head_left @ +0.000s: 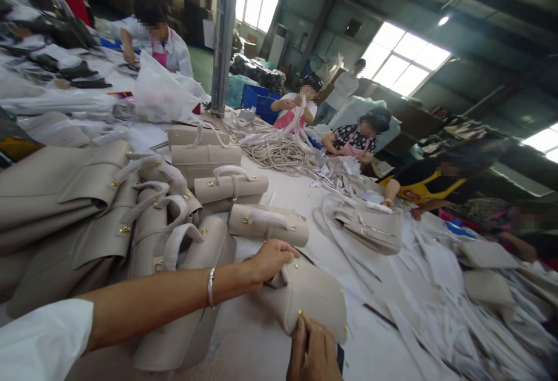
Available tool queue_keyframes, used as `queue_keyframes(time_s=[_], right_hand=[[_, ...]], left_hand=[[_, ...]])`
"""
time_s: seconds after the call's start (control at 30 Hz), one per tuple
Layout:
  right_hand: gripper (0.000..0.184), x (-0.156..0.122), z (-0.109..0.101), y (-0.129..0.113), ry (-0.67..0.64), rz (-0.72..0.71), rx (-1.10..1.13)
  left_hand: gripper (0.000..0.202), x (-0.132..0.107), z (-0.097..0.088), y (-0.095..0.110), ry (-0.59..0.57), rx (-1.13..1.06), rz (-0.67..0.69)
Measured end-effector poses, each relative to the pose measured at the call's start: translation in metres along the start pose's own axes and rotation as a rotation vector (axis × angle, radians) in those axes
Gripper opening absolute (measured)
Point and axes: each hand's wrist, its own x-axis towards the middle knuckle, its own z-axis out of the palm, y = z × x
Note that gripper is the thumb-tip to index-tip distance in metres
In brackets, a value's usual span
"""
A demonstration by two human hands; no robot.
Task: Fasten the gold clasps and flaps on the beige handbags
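A beige handbag (311, 291) lies tilted on the white table before me, with small gold studs along its edges. My left hand (272, 262) grips its upper left edge, thumb and fingers closed round the material. A silver bangle is on that wrist. At the bag's near edge, my right hand (314, 349) pinches a small gold stud (300, 313) between thumb and fingertips. Part of the right hand is cut off by the frame's bottom. Just beyond lies another beige handbag (270, 222) with a wrapped handle and gold fittings.
Several finished-looking beige bags (65, 195) are piled at left. Coiled beige straps (283, 154) lie at the far middle. A co-worker in a yellow apron (414, 195) handles a bag (375, 227) across the table. White strips (453, 288) cover the right side. A metal post (224, 38) rises behind.
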Motion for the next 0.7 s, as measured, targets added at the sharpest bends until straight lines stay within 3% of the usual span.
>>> queue_keyframes(time_s=[0.1,0.23,0.47,0.7], right_hand=[[0.013,-0.001,-0.002,-0.006,0.033,0.086,-0.083],[0.010,-0.001,-0.004,-0.013,0.032,0.192,-0.069],[0.014,-0.004,-0.012,-0.014,0.045,0.528,0.203],[0.015,-0.026,-0.016,-0.007,0.037,0.537,0.312]], left_hand=[[0.024,-0.009,0.008,0.009,0.213,-0.132,-0.084],[0.022,-0.019,0.012,0.016,0.228,-0.155,-0.072],[0.023,-0.030,0.016,0.021,0.210,-0.141,-0.041],[0.027,-0.039,0.026,0.020,0.245,-0.140,-0.024]])
